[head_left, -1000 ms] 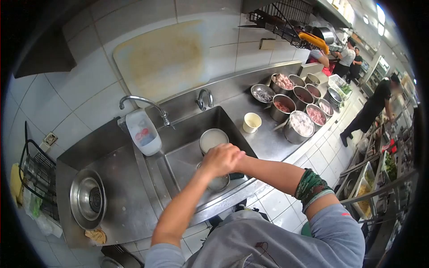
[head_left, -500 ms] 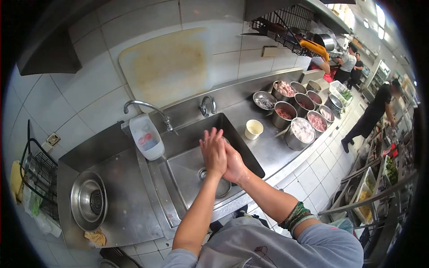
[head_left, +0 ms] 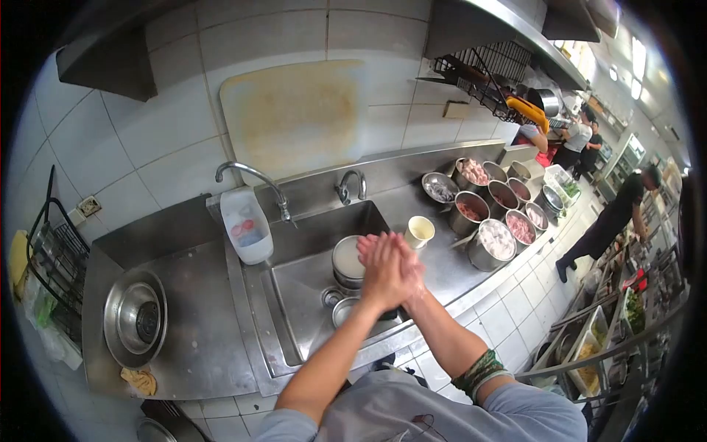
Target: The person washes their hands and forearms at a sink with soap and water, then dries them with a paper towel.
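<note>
My left hand [head_left: 384, 274] lies against my right hand [head_left: 412, 276], palms together, above the right part of the steel sink [head_left: 291, 283]. The left hand's fingers are stretched out, and no object shows between the hands. Fingers of the right hand are partly hidden behind the left. Below them in the sink stand a pot of whitish liquid [head_left: 349, 258] and a metal bowl [head_left: 343, 314], both partly covered. A cream cup [head_left: 420, 231] stands on the counter just beyond the hands.
Two curved taps [head_left: 250, 171] rise behind the sink. A plastic container [head_left: 247, 234] sits at its left edge, with nested steel bowls [head_left: 137, 318] further left. Several pots of meat [head_left: 492, 245] stand on the right counter. A person in black [head_left: 615, 214] stands at far right.
The hands have moved right and slightly down in the view and rubbed into a new position. The pot of whitish liquid now shows beside them. The whole view has shifted slightly.
</note>
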The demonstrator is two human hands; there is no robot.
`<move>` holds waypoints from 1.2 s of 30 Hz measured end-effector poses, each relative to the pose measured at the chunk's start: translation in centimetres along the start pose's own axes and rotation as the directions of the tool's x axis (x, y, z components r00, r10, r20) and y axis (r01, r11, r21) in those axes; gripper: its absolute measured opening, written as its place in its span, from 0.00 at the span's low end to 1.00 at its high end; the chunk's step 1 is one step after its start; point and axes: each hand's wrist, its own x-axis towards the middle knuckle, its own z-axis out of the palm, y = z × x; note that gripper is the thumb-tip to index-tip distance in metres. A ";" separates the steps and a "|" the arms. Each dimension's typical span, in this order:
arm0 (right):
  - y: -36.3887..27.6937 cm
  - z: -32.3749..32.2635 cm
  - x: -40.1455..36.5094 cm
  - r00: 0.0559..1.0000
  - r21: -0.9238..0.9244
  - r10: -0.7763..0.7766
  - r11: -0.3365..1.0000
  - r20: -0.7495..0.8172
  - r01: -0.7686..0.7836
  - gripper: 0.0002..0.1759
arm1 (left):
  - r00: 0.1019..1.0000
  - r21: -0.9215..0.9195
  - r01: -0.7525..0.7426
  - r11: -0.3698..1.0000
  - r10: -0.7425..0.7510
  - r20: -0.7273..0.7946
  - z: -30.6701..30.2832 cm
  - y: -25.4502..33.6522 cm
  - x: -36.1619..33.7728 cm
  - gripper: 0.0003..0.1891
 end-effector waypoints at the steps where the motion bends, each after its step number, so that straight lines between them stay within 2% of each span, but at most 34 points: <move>1: 0.9 0.2 -0.9 0.999 -0.021 0.022 1.000 -0.041 -0.023 0.35 | 1.000 -0.004 0.008 1.000 -0.008 0.005 -1.0 -0.8 0.7 0.30; 2: 1.4 2.5 -1.9 0.992 0.035 0.020 0.999 -0.127 -0.016 0.35 | 0.976 -0.357 0.079 0.931 0.002 0.220 -2.7 -2.3 2.8 0.27; 3: 1.3 2.2 -2.1 0.991 0.035 0.028 0.999 -0.128 -0.024 0.35 | 0.909 -0.637 0.215 0.740 0.087 0.408 -3.7 -3.1 3.7 0.24; 4: 1.0 1.3 -2.0 0.991 -0.053 0.077 0.995 -0.112 -0.083 0.33 | 0.948 -0.417 0.293 0.860 -0.204 0.244 2.4 -0.5 -0.4 0.25; 5: 0.7 0.3 -1.4 0.989 -0.141 0.117 0.981 -0.093 -0.130 0.31 | 0.953 -0.414 0.280 0.866 -0.198 0.232 1.4 0.8 0.9 0.25; 6: 0.9 -1.9 -0.5 0.978 -0.106 0.145 0.981 -0.150 -0.162 0.29 | 0.795 -0.170 0.510 0.843 -0.387 0.467 -1.0 2.0 2.2 0.24; 7: 1.1 -2.1 -0.7 0.978 -0.104 0.141 0.982 -0.154 -0.158 0.29 | 0.541 0.124 0.650 0.750 -0.571 0.618 -3.5 2.8 3.0 0.30; 8: 1.3 -2.3 -0.9 0.957 -0.172 0.183 0.959 -0.226 -0.224 0.26 | 0.493 -0.167 0.787 0.594 -0.443 0.749 -6.2 0.9 3.5 0.25; 9: 1.7 -2.4 -1.3 0.927 -0.231 0.220 0.927 -0.303 -0.295 0.23 | 0.480 -0.389 0.862 0.325 -0.275 0.833 -7.9 -1.5 3.6 0.28; 10: 2.8 -2.4 -1.4 0.961 -0.264 0.093 0.951 -0.259 -0.163 0.19 | 0.437 -0.448 0.893 0.048 -0.332 0.836 -5.4 -2.0 2.8 0.29; 11: 3.6 -2.4 -1.4 0.978 -0.291 -0.040 0.956 -0.206 -0.022 0.15 | 0.430 -0.513 0.823 -0.242 -0.325 0.842 -3.1 -2.0 2.3 0.26; 13: 3.3 -2.8 -0.8 0.975 -0.339 -0.005 0.938 -0.220 -0.072 0.18 | 0.525 -0.403 0.584 -0.705 -0.052 0.850 -2.7 -3.6 2.4 0.24; 14: 3.1 -1.8 -0.7 0.975 -0.334 -0.010 0.940 -0.220 -0.066 0.18 | 0.524 -0.403 0.590 -0.700 -0.048 0.850 -1.8 -4.1 2.7 0.24; 15: 2.8 0.2 -1.1 0.968 -0.158 0.078 0.980 -0.240 -0.118 0.16 | 0.763 -0.151 0.351 -0.924 0.189 0.619 -0.7 -4.5 3.0 0.21; 16: 2.6 1.2 -1.2 0.956 0.022 0.165 0.986 -0.242 -0.165 0.15 | 0.937 0.228 0.183 -0.956 0.240 0.254 0.2 -4.6 2.9 0.19; 17: 2.4 0.4 -1.0 0.956 0.025 0.162 0.987 -0.246 -0.161 0.15 | 0.935 0.232 0.185 -0.955 0.244 0.257 -1.7 -4.0 3.2 0.19; 18: 1.7 -0.9 -0.4 0.983 -0.005 0.112 0.993 -0.146 -0.114 0.15 | 0.847 0.033 0.166 -0.986 0.159 0.507 -5.3 -2.9 4.3 0.16; 19: 1.2 -1.5 0.3 0.998 -0.027 0.058 0.998 -0.037 -0.059 0.15 | 0.712 -0.169 0.195 -0.966 0.021 0.702 -7.3 -2.4 4.9 0.14; 20: 0.7 0.6 0.6 0.983 -0.033 -0.002 0.999 -0.185 -0.004 0.15 | 0.821 -0.123 0.196 -0.973 0.095 0.562 -4.0 -2.4 2.0 0.14; 21: 0.3 -0.5 0.7 0.982 -0.030 -0.007 1.000 -0.190 0.002 0.15 | 0.819 -0.118 0.203 -0.972 0.102 0.565 -3.6 -2.2 0.5 0.14; 23: -1.0 -2.4 1.2 0.986 -0.003 0.015 1.000 -0.165 -0.015 0.20 | 0.672 -0.183 0.313 -0.932 0.081 0.736 -3.9 -1.8 -1.2 0.16; 24: -1.0 -1.7 1.0 0.944 -0.015 0.006 1.000 -0.329 -0.011 0.24 | 0.666 -0.324 0.436 -0.840 0.059 0.744 -4.2 -1.6 -1.7 0.17; 25: -1.3 -2.4 1.2 0.943 -0.013 0.005 1.000 -0.333 -0.010 0.24 | 0.663 -0.320 0.439 -0.840 0.062 0.746 -4.3 -1.7 -2.1 0.17; 26: -1.7 -3.9 1.5 0.939 0.014 -0.001 1.000 -0.343 0.006 0.23 | 0.779 -0.740 0.589 -0.325 -0.013 0.626 -5.0 -2.0 -2.2 0.19; 27: -1.7 -5.3 1.9 0.936 0.041 -0.004 0.999 -0.351 0.019 0.22 | 0.878 -0.833 0.441 0.334 0.032 0.477 -5.6 -2.2 -2.3 0.22; 28: -1.1 -6.8 1.8 0.941 -0.014 -0.044 0.999 -0.336 0.041 0.19 | 0.957 -0.905 0.235 0.356 0.076 0.278 -5.8 -1.6 -1.7 0.24; 29: -1.0 -5.4 1.6 0.942 -0.014 -0.047 0.999 -0.332 0.045 0.19 | 0.958 -0.905 0.230 0.358 0.079 0.274 -5.5 -1.4 -1.1 0.24; 31: -0.5 0.6 0.3 0.982 -0.081 0.082 0.992 -0.167 -0.097 0.24 | 0.989 -0.768 0.145 0.624 -0.066 0.133 -4.5 -1.1 0.1 0.22; 32: -0.2 2.0 -0.8 0.978 -0.011 0.062 0.998 -0.199 -0.066 0.30 | 0.949 -0.750 0.238 0.618 0.016 0.314 -2.4 -2.3 0.5 0.28; 33: 1.1 1.6 -0.9 0.996 -0.034 0.029 0.999 -0.085 -0.032 0.30 | 0.949 -0.750 0.239 0.616 0.013 0.314 -3.0 -3.0 2.0 0.28; 35: 1.0 1.6 -1.2 0.994 -0.022 0.045 0.999 -0.095 -0.047 0.32 | 0.886 -0.534 0.256 0.806 0.026 0.464 -4.5 -3.4 3.9 0.31; 36: 0.3 -0.1 -0.3 0.996 0.065 0.077 0.995 -0.040 -0.074 0.33 | 0.950 -0.584 0.210 0.784 -0.021 0.313 -4.6 -2.1 2.7 0.29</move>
